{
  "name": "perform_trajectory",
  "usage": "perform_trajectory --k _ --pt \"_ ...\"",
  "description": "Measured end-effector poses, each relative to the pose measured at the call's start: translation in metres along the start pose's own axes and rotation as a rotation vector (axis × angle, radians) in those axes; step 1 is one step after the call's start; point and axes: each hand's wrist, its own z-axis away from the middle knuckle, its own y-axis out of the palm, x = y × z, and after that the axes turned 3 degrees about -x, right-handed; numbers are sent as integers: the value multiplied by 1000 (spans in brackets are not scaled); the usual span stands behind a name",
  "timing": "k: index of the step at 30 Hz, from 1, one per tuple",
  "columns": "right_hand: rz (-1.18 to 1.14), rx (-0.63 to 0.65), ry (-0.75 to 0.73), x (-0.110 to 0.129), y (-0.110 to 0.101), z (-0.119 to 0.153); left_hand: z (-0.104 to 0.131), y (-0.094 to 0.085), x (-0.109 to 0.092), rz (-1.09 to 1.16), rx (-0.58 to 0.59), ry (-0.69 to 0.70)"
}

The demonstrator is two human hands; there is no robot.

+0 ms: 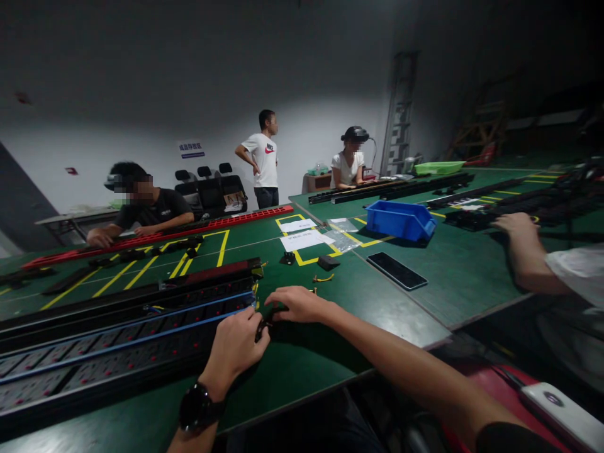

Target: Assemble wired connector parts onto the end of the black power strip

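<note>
My left hand (238, 345), with a black watch on its wrist, is closed on a small black part (264, 326) beside the end of a long black rail (136, 352). The rail has blue edge strips and red dots along its length. Right beside the left fingers is my right hand (299, 304), its fingers curled inward toward the same spot. Whatever lies between its fingertips is too dark and small to make out. Just beyond the hands, short yellow-sleeved wire pieces (324, 277) and a black block (328, 262) rest on the green table (302, 365).
A blue bin (401, 221), a phone (397, 270) and paper sheets (306, 240) lie farther back. A co-worker's hand (519, 229) reaches in from the right over dark parts. Another person leans over a red rail (250, 217) at the left. A power bank (566, 415) sits lower right.
</note>
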Motion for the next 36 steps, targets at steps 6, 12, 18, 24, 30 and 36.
perform_trajectory --k 6,12,18,24,30,36 --pt "184 -328 431 -54 -55 17 0 3 3 25 -36 -17" --pt "231 -206 627 -86 -73 37 0 5 3 -1 -42 -18" --pt "259 -52 669 -86 -72 39 1 3 3 6 -25 50" --pt "181 54 600 -89 -75 43 -1 4 2 5 -24 36" --pt "215 82 571 -98 -59 41 0 5 3 1 -30 27" --pt "78 -145 551 -114 -59 35 -1 5 3 -4 -30 28"
